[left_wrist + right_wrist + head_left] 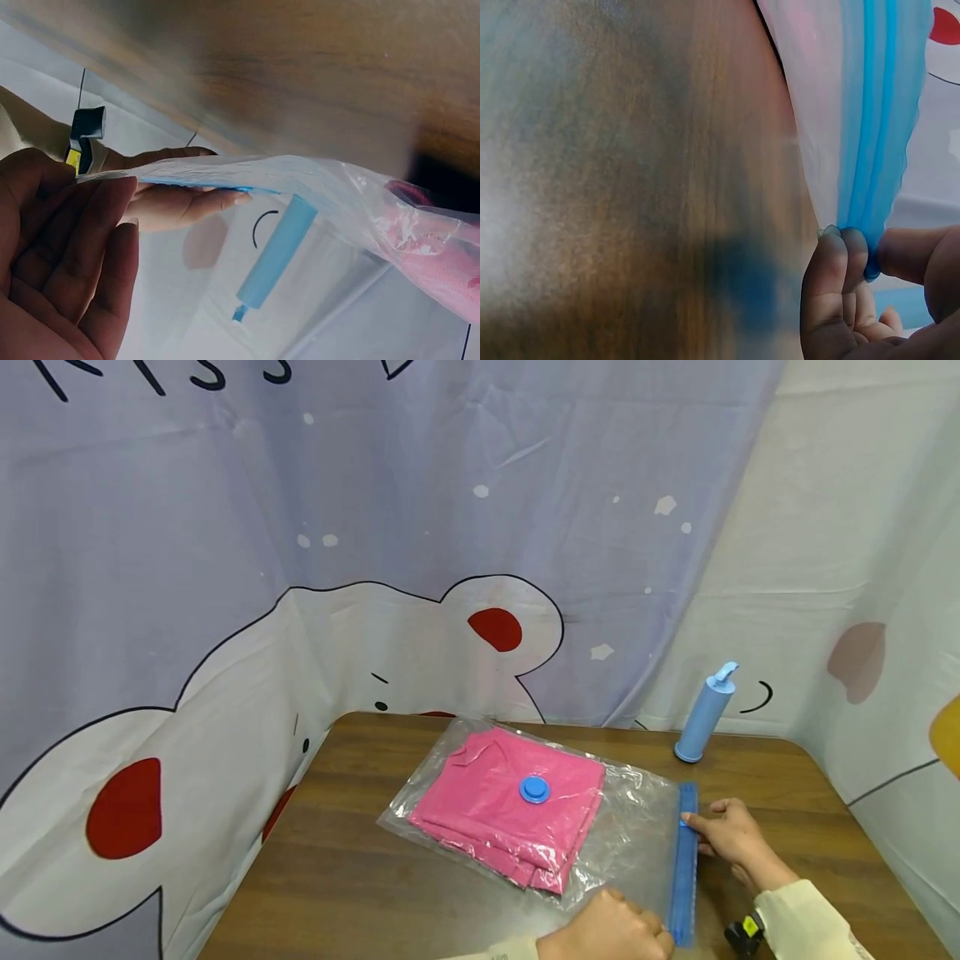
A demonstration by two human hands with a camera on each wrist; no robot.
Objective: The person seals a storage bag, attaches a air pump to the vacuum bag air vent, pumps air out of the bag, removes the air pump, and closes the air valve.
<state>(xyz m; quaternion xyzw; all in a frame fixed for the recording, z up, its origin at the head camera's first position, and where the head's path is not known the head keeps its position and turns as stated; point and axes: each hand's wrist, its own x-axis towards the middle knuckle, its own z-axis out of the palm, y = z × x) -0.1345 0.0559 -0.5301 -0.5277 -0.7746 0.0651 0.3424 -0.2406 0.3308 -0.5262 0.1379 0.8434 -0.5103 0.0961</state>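
Observation:
A clear vacuum storage bag (637, 814) lies on the table with folded pink clothing (495, 802) inside. On its upper face, over the clothing, sits a round blue valve (534, 789). A blue zip strip (686, 885) runs along the bag's right end. My right hand (731, 839) pinches this strip around its middle; the right wrist view shows thumb and fingertips (831, 259) closed on a blue piece there. Near the strip's front end, my left hand (611, 928) grips the bag's edge between thumb and curled fingers, as the left wrist view shows.
A blue hand pump (705, 714) stands upright at the back right of the wooden table (360, 843). Printed cloth (420, 502) hangs behind and beside the table. A black and yellow device (744, 933) is on the right wrist.

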